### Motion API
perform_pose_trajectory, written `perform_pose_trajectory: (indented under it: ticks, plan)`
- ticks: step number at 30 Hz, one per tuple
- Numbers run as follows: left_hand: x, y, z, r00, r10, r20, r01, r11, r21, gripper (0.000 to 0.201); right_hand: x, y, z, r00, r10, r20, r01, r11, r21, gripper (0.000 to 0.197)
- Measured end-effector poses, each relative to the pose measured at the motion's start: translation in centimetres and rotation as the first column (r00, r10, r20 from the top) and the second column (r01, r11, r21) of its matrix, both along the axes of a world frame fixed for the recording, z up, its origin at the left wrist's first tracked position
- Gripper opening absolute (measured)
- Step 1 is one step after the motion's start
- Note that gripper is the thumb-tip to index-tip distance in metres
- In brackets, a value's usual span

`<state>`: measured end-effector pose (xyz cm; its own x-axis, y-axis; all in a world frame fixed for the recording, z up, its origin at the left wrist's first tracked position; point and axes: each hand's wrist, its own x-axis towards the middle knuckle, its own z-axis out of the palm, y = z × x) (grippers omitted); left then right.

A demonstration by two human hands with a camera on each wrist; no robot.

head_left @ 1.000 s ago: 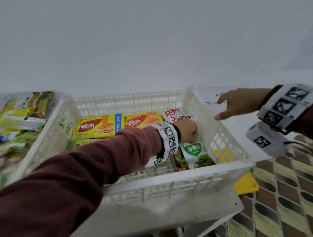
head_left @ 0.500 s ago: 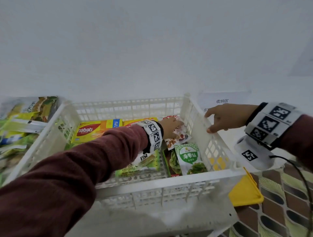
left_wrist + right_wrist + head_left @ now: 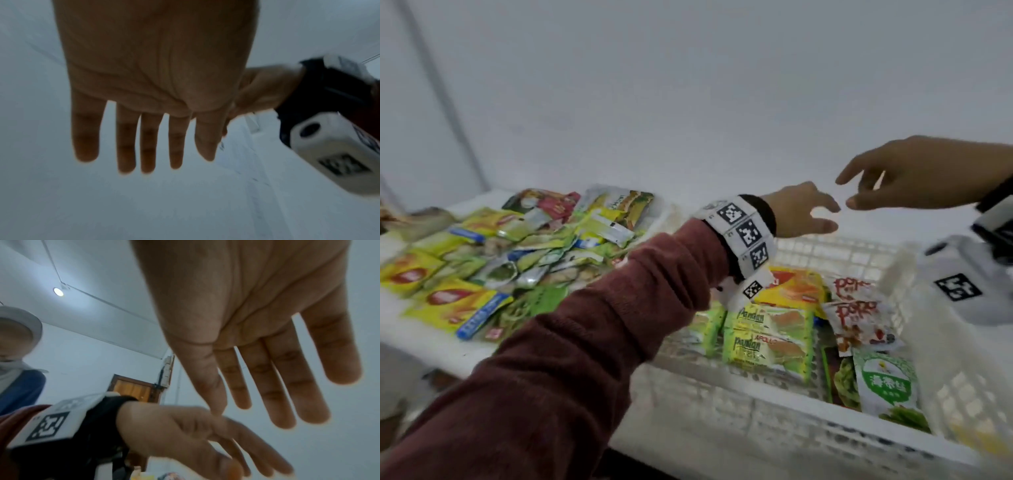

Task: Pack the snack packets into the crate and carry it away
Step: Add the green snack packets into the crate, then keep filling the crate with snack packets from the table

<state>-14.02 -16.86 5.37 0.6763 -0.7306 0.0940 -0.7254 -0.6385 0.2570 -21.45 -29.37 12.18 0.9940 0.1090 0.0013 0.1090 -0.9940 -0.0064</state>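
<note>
White plastic crate (image 3: 784,414) is sitting on the desk (image 3: 431,346), part-filled; more snack packets (image 3: 493,260) are lying left of it. Both hands, left (image 3: 799,214) and right (image 3: 914,173), are hovering above it, spread and empty. It looks light but flexible; the side rims are probably best for gripping.

A white lattice crate (image 3: 774,416) sits at 5 o'clock, holding green Pandan packets (image 3: 767,337), an orange wafer packet (image 3: 796,286), red-lettered white packets (image 3: 858,317) and a green seaweed packet (image 3: 887,385). At 9 o'clock, loose snack packets (image 3: 510,253) lie heaped on the table (image 3: 445,346).
</note>
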Motion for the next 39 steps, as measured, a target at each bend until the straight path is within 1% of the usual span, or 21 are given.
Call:
perform_pose_trajectory:
  ticks: [2,4,6,8,10,13,16,20,22,25,27,31,32,35,37,39]
  plan:
    - [0.2,4.7,2.5,0.993,0.117,-0.001,-0.117,0.993,-0.027,0.045,1.5,3.3,0.6,0.994,0.088,0.058,-0.09,0.995,0.035,0.035]
    - [0.2,9.8,4.2,0.974,0.227,0.015,-0.227,0.973,-0.04,0.044,2.8,7.1,0.7,0.985,0.154,0.079,-0.16,0.984,0.078,0.035]
    - [0.3,15.3,5.0,0.946,0.323,0.017,-0.323,0.946,-0.033,0.044,4.0,11.3,0.5,0.976,0.207,0.068,-0.213,0.97,0.114,0.037]
    - [0.5,20.7,5.0,0.911,0.413,-0.002,-0.413,0.911,-0.002,0.044,5.1,15.9,-0.2,0.963,0.262,0.058,-0.268,0.955,0.131,0.041]
    - [1.0,26.1,4.2,0.872,0.488,-0.046,-0.487,0.873,0.037,0.046,6.3,20.6,-1.0,0.949,0.311,0.047,-0.315,0.94,0.132,0.044]
    - [2.3,33.8,1.8,0.814,0.569,-0.121,-0.559,0.822,0.105,0.052,7.9,27.8,-2.4,0.935,0.353,-0.032,-0.346,0.928,0.139,0.05]
    - [3.7,40.6,-1.4,0.783,0.61,-0.126,-0.588,0.791,0.17,0.059,9.7,34.4,-4.2,0.93,0.349,-0.118,-0.338,0.935,0.105,0.056]
    - [5.1,47.4,-5.8,0.732,0.651,-0.202,-0.592,0.754,0.283,0.069,12.7,41.4,-7.8,0.923,0.324,-0.206,-0.318,0.946,0.062,0.063]
    - [5.8,49.7,-8.0,0.714,0.656,-0.245,-0.58,0.75,0.32,0.07,14.2,43.6,-9.8,0.915,0.305,-0.264,-0.296,0.952,0.074,0.068]
    - [6.6,51.7,-10.7,0.725,0.635,-0.268,-0.521,0.76,0.39,0.071,16.4,45.4,-12.6,0.917,0.269,-0.294,-0.25,0.963,0.1,0.08]
    - [7.2,52.3,-12.4,0.733,0.603,-0.316,-0.464,0.782,0.416,0.074,17.8,45.9,-14.3,0.922,0.259,-0.289,-0.238,0.965,0.106,0.094]
    - [8.3,52.7,-14.3,0.769,0.55,-0.326,-0.389,0.807,0.445,0.086,21.2,46.8,-17.9,0.929,0.184,-0.322,-0.201,0.979,-0.018,0.127]
    - [8.6,52.8,-14.4,0.788,0.526,-0.32,-0.372,0.821,0.434,0.089,21.6,47.0,-18.3,0.922,0.173,-0.345,-0.195,0.98,-0.031,0.13]
    - [9.8,52.8,-14.6,0.843,0.472,-0.258,-0.325,0.83,0.453,0.1,22.9,47.2,-19.2,0.908,0.156,-0.388,-0.192,0.98,-0.056,0.127]
    - [10.7,52.7,-14.9,0.843,0.482,-0.239,-0.318,0.805,0.501,0.109,23.9,47.3,-19.6,0.908,0.158,-0.388,-0.206,0.975,-0.084,0.129]
    - [11.8,52.3,-15.1,0.841,0.499,-0.209,-0.304,0.755,0.581,0.121,24.8,47.6,-20.0,0.899,0.188,-0.394,-0.237,0.968,-0.078,0.13]
